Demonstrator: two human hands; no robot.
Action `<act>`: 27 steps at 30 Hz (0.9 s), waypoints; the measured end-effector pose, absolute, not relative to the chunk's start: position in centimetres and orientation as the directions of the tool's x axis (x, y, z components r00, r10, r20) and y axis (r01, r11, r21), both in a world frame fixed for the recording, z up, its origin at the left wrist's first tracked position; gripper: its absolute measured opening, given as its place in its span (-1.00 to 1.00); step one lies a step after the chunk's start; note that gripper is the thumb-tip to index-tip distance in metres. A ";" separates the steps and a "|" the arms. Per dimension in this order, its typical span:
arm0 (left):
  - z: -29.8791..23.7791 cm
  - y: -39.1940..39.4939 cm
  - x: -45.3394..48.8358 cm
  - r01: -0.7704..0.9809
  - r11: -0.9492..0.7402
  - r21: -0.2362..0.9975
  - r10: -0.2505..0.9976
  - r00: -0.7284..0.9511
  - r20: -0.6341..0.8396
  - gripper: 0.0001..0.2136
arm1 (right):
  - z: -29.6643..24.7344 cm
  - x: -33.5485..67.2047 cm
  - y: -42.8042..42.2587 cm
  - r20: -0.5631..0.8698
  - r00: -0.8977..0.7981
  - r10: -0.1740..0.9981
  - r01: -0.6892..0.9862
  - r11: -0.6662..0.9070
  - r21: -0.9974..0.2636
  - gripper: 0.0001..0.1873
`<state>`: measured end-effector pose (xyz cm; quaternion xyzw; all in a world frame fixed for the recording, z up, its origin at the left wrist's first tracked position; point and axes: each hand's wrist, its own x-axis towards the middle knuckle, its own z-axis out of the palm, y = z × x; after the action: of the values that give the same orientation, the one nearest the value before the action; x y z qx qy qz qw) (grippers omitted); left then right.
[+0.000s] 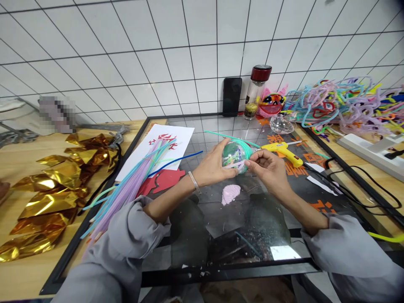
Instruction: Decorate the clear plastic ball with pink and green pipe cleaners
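A clear plastic ball [229,154], partly wrapped in green pipe cleaner, is held just above the glass board. My left hand [212,165] wraps round its left side, thumb below. With pinched fingers my right hand [267,167] grips the end of a pale lilac pipe cleaner [235,164] that runs across the ball's lower front. A yellow glue gun [282,153] lies just beyond my right hand. Below the ball, a pink shell-shaped piece [231,194] rests on the board. A long green strand [221,135] sticks out past the ball to the left.
Lilac and blue pipe cleaners [126,189] lie by my left forearm, over white paper [184,136] and red cutouts [168,180]. Gold foil [52,193] is further left. A phone [232,97], glass bottle [254,92] and pink figure [273,103] stand behind. Black cables [362,185] run at right.
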<state>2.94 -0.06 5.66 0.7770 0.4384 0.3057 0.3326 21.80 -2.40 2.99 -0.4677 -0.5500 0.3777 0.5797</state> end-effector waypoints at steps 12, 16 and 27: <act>5.4 1.1 1.9 0.189 -0.235 0.953 0.842 0.530 0.102 -0.16 | 2.7 24.0 -1.0 0.217 0.100 0.971 -0.046 0.222 -0.974 -0.57; 5.1 1.5 1.8 0.079 -0.155 0.985 0.851 0.517 0.092 -0.27 | 2.5 25.1 -0.3 0.092 0.029 0.995 -0.132 0.095 -0.987 -0.62; 3.5 1.5 2.6 0.085 -0.220 0.972 0.927 0.328 0.181 -0.67 | 2.6 25.2 0.0 -0.109 0.000 0.994 -0.310 -0.103 -0.945 -0.64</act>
<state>2.61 1.48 3.53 0.6516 0.3882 0.4306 0.4892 25.25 0.04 2.59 -0.4458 -0.3834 0.5940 0.5490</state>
